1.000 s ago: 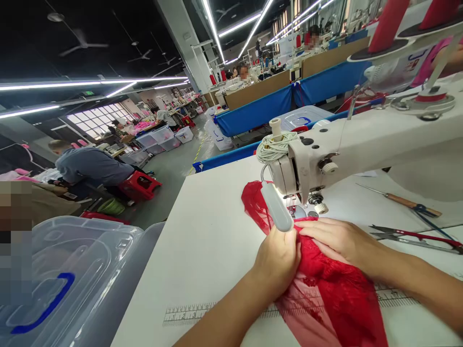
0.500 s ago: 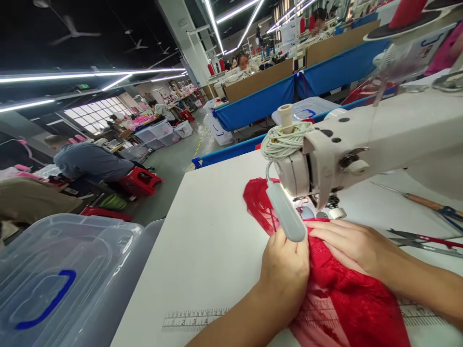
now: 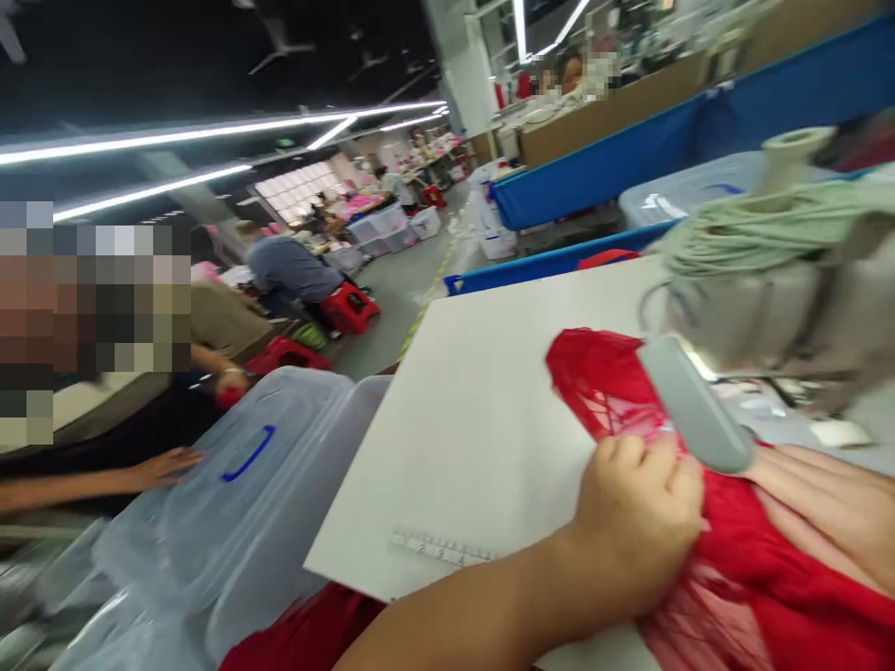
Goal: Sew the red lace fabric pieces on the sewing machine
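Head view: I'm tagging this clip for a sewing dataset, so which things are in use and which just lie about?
In use:
left hand
right hand
red fabric
sewing machine
lamp

Lying about:
clear bin, a co-worker's hand on it
printed ruler
red stools

The person's left hand (image 3: 640, 522) is curled into a loose fist with knuckles up, its bare forearm reaching in from the lower middle, while the right hand (image 3: 829, 517) lies flat, fingers extended leftward, just beside it.
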Demonstrator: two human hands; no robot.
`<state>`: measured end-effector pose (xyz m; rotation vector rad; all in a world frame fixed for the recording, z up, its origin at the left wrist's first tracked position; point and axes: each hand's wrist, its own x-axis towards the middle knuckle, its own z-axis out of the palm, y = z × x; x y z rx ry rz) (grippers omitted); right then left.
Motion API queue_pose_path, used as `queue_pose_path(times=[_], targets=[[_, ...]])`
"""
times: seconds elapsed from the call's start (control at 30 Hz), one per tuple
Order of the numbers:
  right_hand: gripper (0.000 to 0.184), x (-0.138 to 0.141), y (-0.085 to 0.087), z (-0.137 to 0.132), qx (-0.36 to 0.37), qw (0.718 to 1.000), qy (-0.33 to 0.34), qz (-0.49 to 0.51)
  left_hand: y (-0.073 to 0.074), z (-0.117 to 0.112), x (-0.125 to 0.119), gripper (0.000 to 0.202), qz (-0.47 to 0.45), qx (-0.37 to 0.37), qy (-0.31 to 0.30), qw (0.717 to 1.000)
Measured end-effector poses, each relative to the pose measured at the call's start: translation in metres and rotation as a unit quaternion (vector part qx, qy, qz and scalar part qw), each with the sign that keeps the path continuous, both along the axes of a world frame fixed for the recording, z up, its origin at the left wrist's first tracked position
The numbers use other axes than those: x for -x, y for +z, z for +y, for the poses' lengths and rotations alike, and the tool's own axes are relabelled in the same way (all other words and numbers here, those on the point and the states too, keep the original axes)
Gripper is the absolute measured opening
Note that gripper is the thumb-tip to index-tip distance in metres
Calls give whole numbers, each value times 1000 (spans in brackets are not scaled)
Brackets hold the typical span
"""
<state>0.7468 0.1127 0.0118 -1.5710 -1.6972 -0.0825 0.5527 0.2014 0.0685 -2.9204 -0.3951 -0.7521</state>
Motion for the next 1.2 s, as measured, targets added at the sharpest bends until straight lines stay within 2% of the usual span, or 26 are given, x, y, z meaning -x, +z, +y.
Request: queue_pose_path(times=[0.13, 0.3, 0.8, 1.2], targets=[[43, -3, 17, -18, 35, 992, 19, -123, -6, 7, -3, 17, -32, -19, -3, 999], [40, 3, 28, -13, 18, 988, 21, -152, -5, 8, -4, 21, -42, -52, -11, 998], [40, 5, 25, -11, 21, 990, -4, -139, -5, 12, -3, 25, -33, -41, -25, 998], [37, 3, 35, -9, 8, 984, 2, -177, -10, 13, -3, 24, 8, -58, -12, 998]])
